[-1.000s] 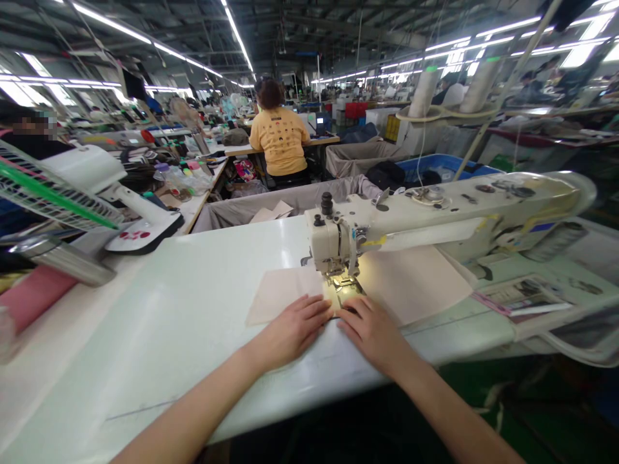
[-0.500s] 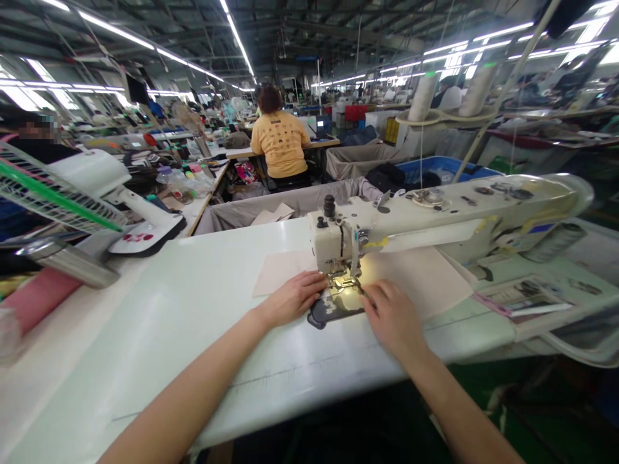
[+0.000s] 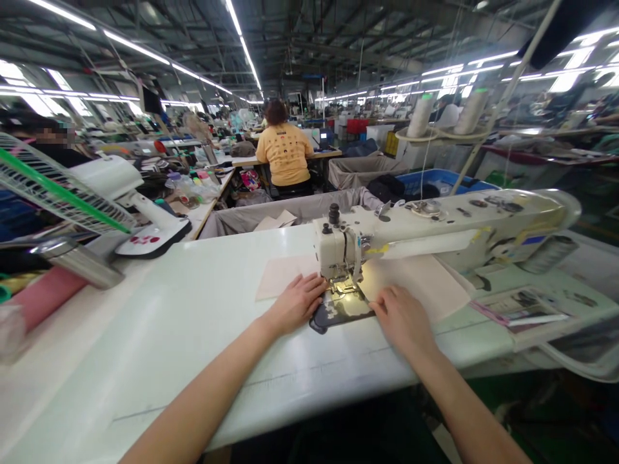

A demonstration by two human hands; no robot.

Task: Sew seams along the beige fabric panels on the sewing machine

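A white sewing machine (image 3: 435,229) stands on the white table (image 3: 193,322), its head lit above the needle. A dark patterned fabric piece (image 3: 338,310) lies under the presser foot, on top of a beige fabric sheet (image 3: 420,283). My left hand (image 3: 296,303) lies flat with fingers stretched out on the beige sheet, left of the dark piece and touching its edge. My right hand (image 3: 403,319) rests palm down on the beige sheet to the right of the dark piece, fingers toward the needle.
A white desk fan (image 3: 91,193) stands at the table's left. A metal cylinder (image 3: 77,261) and pink roll (image 3: 43,293) lie further left. A grey fabric bin (image 3: 290,209) sits behind the table. A person in a yellow shirt (image 3: 285,151) sits beyond. Papers (image 3: 517,306) lie right.
One second ago both hands pressed beige fabric close together before the needle. They have since spread apart, and the dark patterned piece now shows under the foot. The view shifted slightly.
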